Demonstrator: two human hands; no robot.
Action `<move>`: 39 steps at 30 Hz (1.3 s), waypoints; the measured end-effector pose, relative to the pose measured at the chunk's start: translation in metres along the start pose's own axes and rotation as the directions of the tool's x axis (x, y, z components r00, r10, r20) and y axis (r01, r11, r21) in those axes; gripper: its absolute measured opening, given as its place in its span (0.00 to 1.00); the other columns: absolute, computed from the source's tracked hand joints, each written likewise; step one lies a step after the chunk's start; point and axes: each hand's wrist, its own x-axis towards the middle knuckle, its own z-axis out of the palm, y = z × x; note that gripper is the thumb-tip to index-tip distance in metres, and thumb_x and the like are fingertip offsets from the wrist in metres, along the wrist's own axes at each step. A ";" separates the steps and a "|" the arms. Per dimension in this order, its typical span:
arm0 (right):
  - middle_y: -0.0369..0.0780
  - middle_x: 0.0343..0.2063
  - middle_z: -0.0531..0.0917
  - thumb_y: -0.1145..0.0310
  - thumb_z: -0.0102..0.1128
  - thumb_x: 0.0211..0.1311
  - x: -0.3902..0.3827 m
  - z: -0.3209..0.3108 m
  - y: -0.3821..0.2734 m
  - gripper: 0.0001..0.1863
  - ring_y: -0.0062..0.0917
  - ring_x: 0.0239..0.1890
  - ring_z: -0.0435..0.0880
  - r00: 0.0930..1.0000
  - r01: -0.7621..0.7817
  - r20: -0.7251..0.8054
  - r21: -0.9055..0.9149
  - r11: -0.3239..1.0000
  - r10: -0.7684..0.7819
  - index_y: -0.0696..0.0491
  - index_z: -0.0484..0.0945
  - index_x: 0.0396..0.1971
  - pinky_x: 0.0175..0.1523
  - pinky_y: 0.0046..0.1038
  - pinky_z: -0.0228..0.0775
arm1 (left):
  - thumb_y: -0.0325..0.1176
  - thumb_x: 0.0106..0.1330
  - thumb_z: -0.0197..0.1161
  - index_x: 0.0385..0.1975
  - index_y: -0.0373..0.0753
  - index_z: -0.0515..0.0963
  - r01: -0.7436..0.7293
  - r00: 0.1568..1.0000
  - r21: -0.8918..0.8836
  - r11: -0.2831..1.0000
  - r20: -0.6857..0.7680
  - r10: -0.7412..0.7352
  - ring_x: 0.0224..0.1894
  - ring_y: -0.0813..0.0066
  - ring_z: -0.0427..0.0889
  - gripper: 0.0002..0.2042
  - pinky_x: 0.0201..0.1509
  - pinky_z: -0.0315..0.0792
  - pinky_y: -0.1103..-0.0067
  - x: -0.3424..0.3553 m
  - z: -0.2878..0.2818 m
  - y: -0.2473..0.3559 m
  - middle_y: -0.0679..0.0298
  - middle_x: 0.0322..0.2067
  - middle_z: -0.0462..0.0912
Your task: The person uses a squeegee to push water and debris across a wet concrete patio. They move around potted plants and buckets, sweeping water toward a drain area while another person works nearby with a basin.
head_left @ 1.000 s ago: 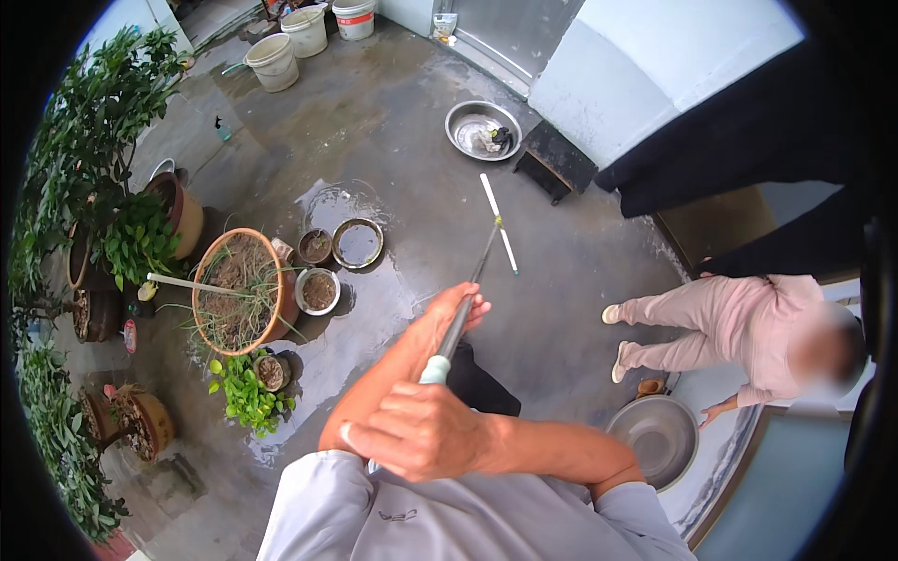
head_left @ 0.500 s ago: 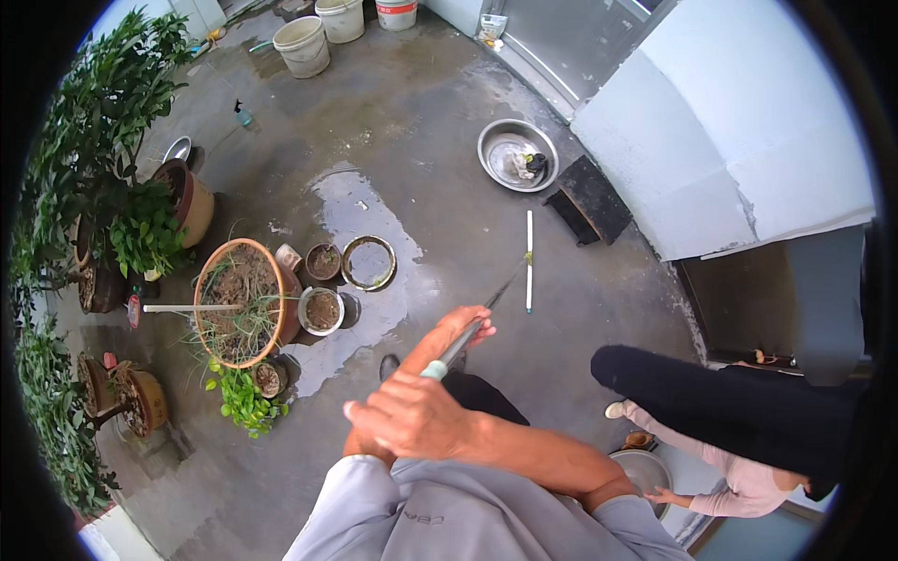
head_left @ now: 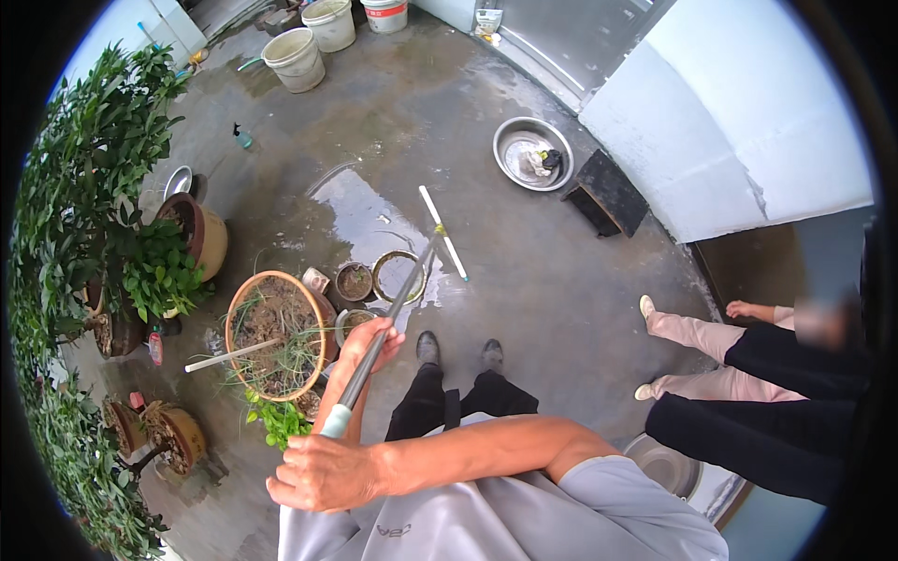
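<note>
A long-handled floor squeegee slants across the view. Its thin white head with a yellow-green joint rests on the wet concrete. My right hand is wrapped round the pale green butt end of the handle, low in front of my body. Farther up the dark pole, my left hand grips the shaft. Beyond that hand, the pole crosses in view over a round shallow dish of water. A shiny puddle spreads left of the squeegee head.
Potted plants line the left, with a big orange-rimmed pot nearest. A stick juts from it. A metal basin and black box-like stand sit along the right wall. Buckets stand far off. People's legs show at right.
The squeegee head has swung left toward the puddle and now lies tilted. Both hands have moved left, the right one also lower. My view has shifted; more of the people at right shows.
</note>
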 end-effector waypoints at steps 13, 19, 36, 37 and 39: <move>0.36 0.20 0.74 0.70 0.57 0.48 0.025 -0.061 0.010 0.15 0.26 0.25 0.77 0.994 0.030 -0.111 0.040 0.999 -0.026 0.64 0.75 0.36 0.34 0.28 0.69 | 0.37 0.67 0.56 0.24 0.44 0.73 -0.060 0.998 -0.037 0.997 0.032 0.061 0.31 0.69 0.82 0.10 0.46 0.73 0.67 -0.025 0.025 0.059 0.70 0.22 0.79; 0.36 0.23 0.77 0.70 0.58 0.48 -0.014 -0.105 0.033 0.14 0.23 0.28 0.79 0.992 -0.060 -0.119 -0.112 0.992 0.046 0.62 0.76 0.35 0.34 0.26 0.69 | 0.38 0.68 0.58 0.23 0.46 0.71 -0.060 0.991 0.069 0.996 0.120 0.052 0.34 0.68 0.82 0.11 0.48 0.73 0.68 0.039 0.120 0.061 0.71 0.24 0.79; 0.32 0.26 0.76 0.69 0.59 0.47 -0.079 -0.127 0.111 0.12 0.23 0.30 0.76 0.989 -0.125 0.081 -0.025 0.992 0.127 0.53 0.75 0.34 0.38 0.29 0.66 | 0.39 0.63 0.60 0.25 0.45 0.74 -0.006 0.998 0.031 0.999 0.061 0.005 0.32 0.72 0.84 0.08 0.37 0.74 0.75 0.149 0.145 0.051 0.71 0.23 0.79; 0.32 0.26 0.76 0.68 0.59 0.47 -0.073 -0.115 0.106 0.12 0.23 0.30 0.76 0.989 -0.104 0.102 -0.003 0.995 0.104 0.53 0.75 0.34 0.39 0.29 0.66 | 0.38 0.64 0.59 0.26 0.44 0.75 -0.030 0.998 0.023 0.999 0.047 0.029 0.31 0.73 0.85 0.07 0.34 0.75 0.78 0.138 0.125 0.054 0.71 0.24 0.79; 0.34 0.26 0.77 0.68 0.58 0.47 -0.062 -0.092 0.097 0.11 0.27 0.34 0.78 0.993 -0.048 0.114 0.089 0.995 0.038 0.53 0.75 0.33 0.43 0.32 0.66 | 0.37 0.65 0.58 0.27 0.44 0.74 -0.022 0.999 -0.073 0.997 0.024 0.024 0.30 0.71 0.83 0.07 0.35 0.75 0.77 0.110 0.089 0.062 0.69 0.23 0.79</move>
